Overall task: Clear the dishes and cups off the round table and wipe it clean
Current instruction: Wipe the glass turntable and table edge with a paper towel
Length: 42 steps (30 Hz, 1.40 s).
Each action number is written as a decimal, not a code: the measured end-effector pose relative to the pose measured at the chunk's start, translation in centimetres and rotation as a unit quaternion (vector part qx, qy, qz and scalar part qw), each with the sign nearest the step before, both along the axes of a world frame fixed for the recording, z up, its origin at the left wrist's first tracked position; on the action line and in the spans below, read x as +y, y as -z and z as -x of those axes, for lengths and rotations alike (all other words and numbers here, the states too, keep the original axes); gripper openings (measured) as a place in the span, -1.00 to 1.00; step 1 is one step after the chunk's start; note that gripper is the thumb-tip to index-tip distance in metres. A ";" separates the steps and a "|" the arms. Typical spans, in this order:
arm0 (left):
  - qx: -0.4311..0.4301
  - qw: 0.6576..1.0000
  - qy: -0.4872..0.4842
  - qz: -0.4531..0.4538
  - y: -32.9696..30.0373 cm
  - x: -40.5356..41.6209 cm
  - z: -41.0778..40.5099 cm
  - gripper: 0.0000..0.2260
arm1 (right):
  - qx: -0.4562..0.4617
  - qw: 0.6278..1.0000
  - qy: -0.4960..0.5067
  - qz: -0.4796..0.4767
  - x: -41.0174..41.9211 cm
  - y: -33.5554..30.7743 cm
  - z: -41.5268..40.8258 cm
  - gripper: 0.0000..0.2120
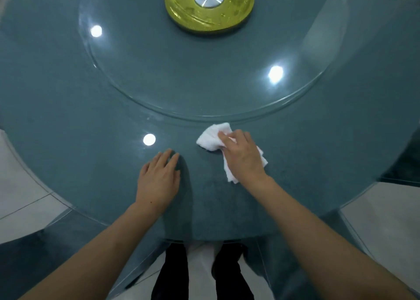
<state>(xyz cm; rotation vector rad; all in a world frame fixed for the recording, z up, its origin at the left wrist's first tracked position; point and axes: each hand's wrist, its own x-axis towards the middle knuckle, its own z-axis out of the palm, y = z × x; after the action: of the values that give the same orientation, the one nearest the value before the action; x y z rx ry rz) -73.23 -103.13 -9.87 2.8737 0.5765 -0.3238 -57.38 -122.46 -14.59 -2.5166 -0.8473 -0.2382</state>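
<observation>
The round table (68, 109) has a dark teal top under glass, and no dishes or cups show on it. My right hand (243, 156) presses a crumpled white cloth (210, 137) flat on the table near its front edge, just outside the turntable's rim. Part of the cloth sticks out past my fingertips and part trails by my wrist. To the left, my left hand (159, 179) rests palm down on the tabletop, fingers slightly spread, holding nothing.
A clear glass turntable (181, 84) covers the table's middle, on a gold hub (210, 4) with a silver centre. Ceiling lights reflect as bright spots on the glass. Light floor tiles (22, 186) show on both sides, and my legs stand below the table edge.
</observation>
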 end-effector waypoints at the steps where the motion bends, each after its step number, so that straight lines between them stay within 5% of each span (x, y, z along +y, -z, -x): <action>1: 0.030 1.000 0.002 0.004 -0.2 -0.5 -0.5 -0.48 | -0.006 1.000 0.008 -0.001 -2.9 0.1 -0.9 -0.65; 4: 0.120 0.993 0.004 -0.002 -0.5 -1.6 -1.6 -0.24 | 0.027 0.985 0.167 -0.023 -9.1 -0.4 -3.4 -0.70; 7: 0.149 0.989 -0.001 -0.009 -0.6 -1.8 -1.9 -0.20 | 0.060 0.952 0.290 -0.082 -5.8 -0.3 -3.7 -0.75; 12: 0.162 0.987 -0.013 -0.011 -0.8 -2.2 -2.4 -0.21 | 0.061 0.978 0.171 -0.107 4.1 -0.6 -1.5 -0.72; 16: 0.156 0.988 -0.008 -0.008 -0.8 -2.3 -1.9 -0.22 | 0.026 0.998 -0.026 -0.046 -3.9 -0.2 -1.6 -0.67; 20: 0.145 0.989 -0.002 -0.013 -0.5 -2.6 -2.2 -0.22 | 0.037 0.990 0.128 -0.053 -10.0 0.0 -4.6 -0.72; 24: 0.133 0.991 0.003 0.004 -0.3 -2.5 -1.9 -0.25 | 0.028 0.943 0.316 -0.099 -4.7 0.5 -2.7 -0.73; 26: 0.123 0.992 0.018 0.020 -0.7 -1.5 -1.5 -0.34 | 0.042 0.942 0.308 -0.129 0.6 0.3 0.2 -0.70; 29: 0.071 0.997 0.002 0.024 -1.5 0.8 0.4 -0.52 | 0.016 0.984 0.158 -0.081 7.0 -0.1 6.0 -0.69; 32: 0.007 0.999 -0.033 0.012 -1.3 3.0 3.7 -0.63 | -0.007 0.999 0.015 -0.044 4.2 0.0 6.2 -0.72; 36: 0.002 1.000 -0.013 -0.002 -0.2 4.6 7.1 -0.64 | 0.009 0.976 0.212 -0.043 -2.3 -0.6 2.1 -0.71; 39: -0.004 1.000 -0.021 -0.001 0.2 6.4 8.9 -0.63 | 0.030 0.934 0.350 -0.061 4.6 -0.1 3.0 -0.68; 42: -0.006 0.999 -0.041 -0.010 0.0 8.9 10.6 -0.64 | 0.017 0.974 0.220 -0.052 13.6 0.0 8.0 -0.65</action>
<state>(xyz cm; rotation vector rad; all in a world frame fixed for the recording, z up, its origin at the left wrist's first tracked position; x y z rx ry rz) -83.84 -94.22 -9.89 2.8586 0.6980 -0.2890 -65.35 -108.83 -14.59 -2.5713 -0.2438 -0.3706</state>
